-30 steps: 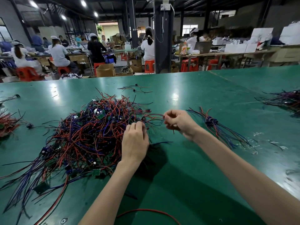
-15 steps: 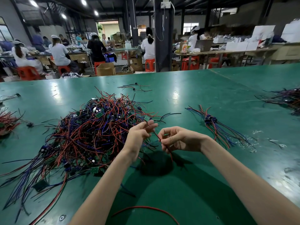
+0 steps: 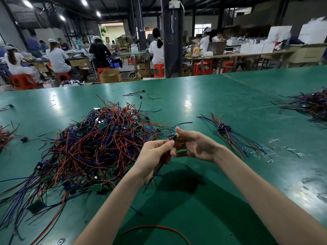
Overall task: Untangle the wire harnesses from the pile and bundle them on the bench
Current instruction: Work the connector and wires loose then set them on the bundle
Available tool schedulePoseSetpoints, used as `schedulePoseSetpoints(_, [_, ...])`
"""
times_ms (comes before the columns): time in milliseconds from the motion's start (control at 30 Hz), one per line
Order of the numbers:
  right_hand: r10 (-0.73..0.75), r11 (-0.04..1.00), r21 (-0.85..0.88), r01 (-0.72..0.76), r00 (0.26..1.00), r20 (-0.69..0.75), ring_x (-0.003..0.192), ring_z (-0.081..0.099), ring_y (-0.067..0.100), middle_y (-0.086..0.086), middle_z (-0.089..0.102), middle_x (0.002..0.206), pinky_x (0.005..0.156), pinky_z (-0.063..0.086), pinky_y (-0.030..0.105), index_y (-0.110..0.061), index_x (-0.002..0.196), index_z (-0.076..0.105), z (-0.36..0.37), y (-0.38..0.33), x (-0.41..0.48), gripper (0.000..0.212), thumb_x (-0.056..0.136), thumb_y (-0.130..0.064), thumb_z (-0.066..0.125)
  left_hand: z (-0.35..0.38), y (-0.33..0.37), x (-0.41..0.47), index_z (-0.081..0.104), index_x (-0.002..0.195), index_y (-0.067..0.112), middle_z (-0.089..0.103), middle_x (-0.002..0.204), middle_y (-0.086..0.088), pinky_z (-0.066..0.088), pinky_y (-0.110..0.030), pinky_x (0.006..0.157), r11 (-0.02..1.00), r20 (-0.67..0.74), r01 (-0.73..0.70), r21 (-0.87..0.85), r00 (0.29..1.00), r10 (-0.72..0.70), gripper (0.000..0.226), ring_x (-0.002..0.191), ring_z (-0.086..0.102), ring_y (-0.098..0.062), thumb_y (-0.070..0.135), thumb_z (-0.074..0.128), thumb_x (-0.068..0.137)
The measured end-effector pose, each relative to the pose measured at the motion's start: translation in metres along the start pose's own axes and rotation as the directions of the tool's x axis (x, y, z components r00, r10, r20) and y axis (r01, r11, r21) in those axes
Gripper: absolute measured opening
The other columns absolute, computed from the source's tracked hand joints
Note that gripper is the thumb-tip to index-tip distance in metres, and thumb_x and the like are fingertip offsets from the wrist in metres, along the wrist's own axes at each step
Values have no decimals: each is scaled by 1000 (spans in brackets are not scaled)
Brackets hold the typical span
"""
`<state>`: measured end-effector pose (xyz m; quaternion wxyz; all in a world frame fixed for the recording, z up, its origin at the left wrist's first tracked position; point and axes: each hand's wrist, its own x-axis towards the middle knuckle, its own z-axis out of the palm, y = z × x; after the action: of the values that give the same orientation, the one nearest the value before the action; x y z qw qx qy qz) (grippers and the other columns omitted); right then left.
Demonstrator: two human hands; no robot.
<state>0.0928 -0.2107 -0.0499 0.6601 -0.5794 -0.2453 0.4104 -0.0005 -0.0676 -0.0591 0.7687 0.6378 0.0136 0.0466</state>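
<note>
1. count. one green bench (image 3: 221,106) carries one large pile (image 3: 97,147) of tangled red, blue and black wire harnesses, left of centre, with small green boards among them. one bundle (image 3: 224,128), gathered at its middle, lies right of the hands and apart from the pile, its wires fanned out at both ends. one second heap (image 3: 311,105) sits at the right edge, well apart from the bundle. one smaller heap (image 3: 5,137) is cut off by the left edge. one stray harness (image 3: 143,94) lies alone on the far side of the pile. one loose red wire (image 3: 155,227) curves across the near edge, between the forearms. clear plastic scraps (image 3: 270,141) lie scattered near the bundle's near end; their number cannot be told.

2. containers. one open cardboard box (image 3: 109,75) stands on the floor beyond the bench; its contents cannot be told.

3. hands. two hands are raised above the bench, just right of the pile, with one harness (image 3: 172,137) between them.
- left hand (image 3: 155,156): fingers curled, pinching the harness just below its small component end. the wires trail down past the palm toward the bench.
- right hand (image 3: 196,145): palm turned toward the camera, fingers loosely extended, fingertips (image 3: 177,129) against the component end, not closed round it.
- both forearms enter from the bottom edge.
</note>
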Motion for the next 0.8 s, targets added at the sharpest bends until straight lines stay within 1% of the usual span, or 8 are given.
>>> schedulePoseSetpoints(67, [-68,998,12,69,994,-81,71,59,17,4,64,75,77,49,32,-10,88,68,-1,1,2,30,80,-37,60,2,-2,0,66,80,0,61,55,-2,37,-16,46,998,-1,12,68,1000,-12,17,44,44,-8,11,59,91])
schedulePoseSetpoints(133, [-111,994,-3,112,983,-145,67,57,14,3,63,71,72,53,28,-9,84,72,-2,2,2,23,73,-29,68,1,-2,0,68,81,-2,63,54,-4,37,-15,44,994,-7,40,103,999,-40,16,42,44,-8,9,60,90])
schedulePoseSetpoints(300, [-107,994,-55,99,979,-175,68,55,16,3,65,71,74,48,31,-5,88,72,-2,5,3,25,69,-21,73,-2,-5,-1,66,74,7,69,60,-7,41,-15,44,973,-53,82,217,996,-72,17,43,52,-7,8,61,90])
schedulePoseSetpoints(433, [-119,991,-87,99,954,-276,69,56,17,8,65,74,69,50,27,-2,87,71,2,8,6,15,76,-11,72,-2,-5,-2,65,76,7,69,59,-6,42,-15,44,959,-75,93,266,994,-76,13,44,55,-7,7,63,89])
schedulePoseSetpoints(533, [-150,986,-125,114,927,-343,65,60,15,7,67,71,64,53,23,-4,87,71,3,8,7,7,81,-5,68,-2,-6,-2,64,79,6,70,61,-6,44,-15,44,961,-71,113,254,993,-97,11,46,59,-8,9,64,89])
schedulePoseSetpoints(600, [-174,983,-114,142,919,-354,62,63,13,6,69,69,63,55,23,-3,91,70,5,8,6,9,84,-1,64,-2,-6,-2,64,83,4,71,64,-7,47,-16,46,963,-66,138,230,990,-126,10,49,62,-9,11,64,90])
schedulePoseSetpoints(700, [-214,977,-93,194,906,-365,58,65,11,6,69,65,58,55,22,0,92,68,9,8,6,10,85,3,61,-1,-5,-2,64,88,3,71,70,-7,52,-20,50,980,-52,167,110,985,-162,10,53,64,-11,11,61,91])
schedulePoseSetpoints(800, [-226,974,-81,211,899,-376,53,63,9,3,67,60,53,51,19,-1,87,67,13,8,8,8,86,3,60,3,-4,-1,63,95,3,70,85,-9,55,-23,55,983,-44,178,41,983,-176,9,60,66,-13,10,58,93])
